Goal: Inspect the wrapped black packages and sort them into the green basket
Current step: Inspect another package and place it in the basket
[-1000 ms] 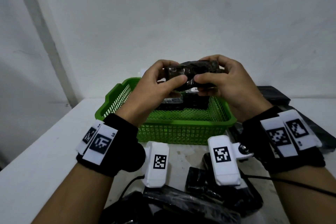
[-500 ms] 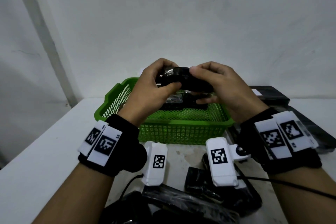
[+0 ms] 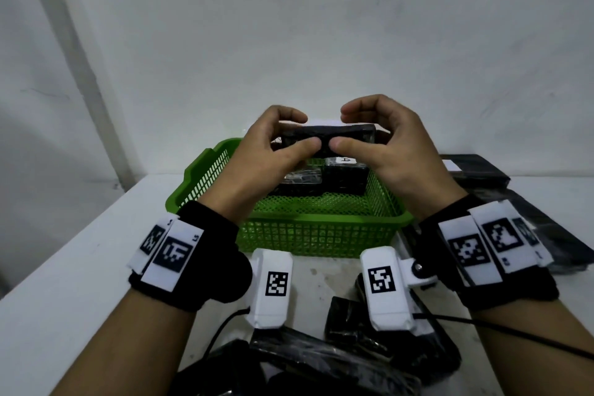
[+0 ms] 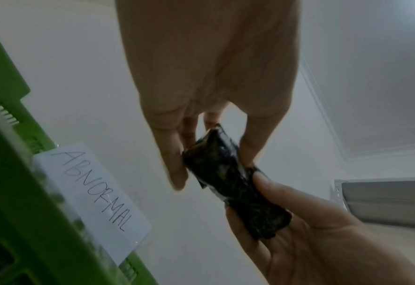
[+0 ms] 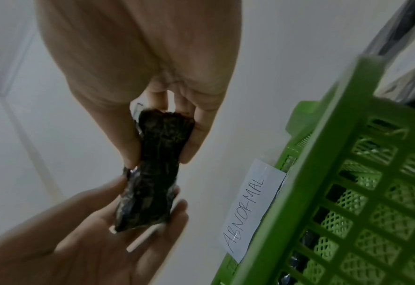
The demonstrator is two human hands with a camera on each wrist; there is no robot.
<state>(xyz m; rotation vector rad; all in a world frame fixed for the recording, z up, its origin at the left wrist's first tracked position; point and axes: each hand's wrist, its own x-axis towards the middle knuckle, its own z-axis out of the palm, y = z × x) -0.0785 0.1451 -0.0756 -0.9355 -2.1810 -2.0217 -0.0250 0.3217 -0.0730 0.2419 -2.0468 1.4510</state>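
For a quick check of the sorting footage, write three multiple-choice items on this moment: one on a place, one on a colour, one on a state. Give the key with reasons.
1. Where is the wrapped black package being inspected?
A. flat on the table
B. held in the air over the green basket
C. on the floor

2. What colour is the label reading ABNORMAL on the basket?
A. white
B. red
C. yellow

3. How is the package held?
A. by the left hand alone
B. by neither hand
C. by both hands, one at each end

Key: 1 B, the head view shows it raised above the basket's rim. 2 A, both wrist views show handwriting on white paper. 3 C, the left hand and right hand each pinch one end between thumb and fingers.
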